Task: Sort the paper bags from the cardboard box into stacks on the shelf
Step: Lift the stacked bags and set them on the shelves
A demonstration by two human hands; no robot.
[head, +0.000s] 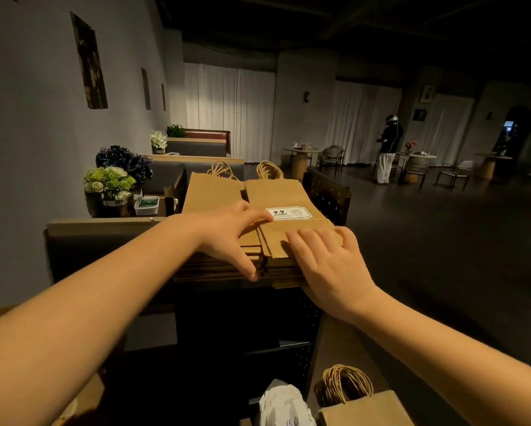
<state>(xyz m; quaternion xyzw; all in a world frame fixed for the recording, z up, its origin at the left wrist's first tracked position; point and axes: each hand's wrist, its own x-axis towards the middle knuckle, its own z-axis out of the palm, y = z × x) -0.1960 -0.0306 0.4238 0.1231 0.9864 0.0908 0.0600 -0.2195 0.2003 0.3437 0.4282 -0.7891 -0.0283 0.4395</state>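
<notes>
Your left hand (232, 238) and right hand (325, 259) — fingers spread flat — press the right of two bag stacks (292, 222) on the shelf (329, 195).

Both hands (289, 244) rest on stacked paper bags (276, 195) atop shelf (329, 195).

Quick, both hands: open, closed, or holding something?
Left hand: open, fingers resting on the right stack of paper bags.
Right hand: open, fingers flat on the same stack's near end.
</notes>
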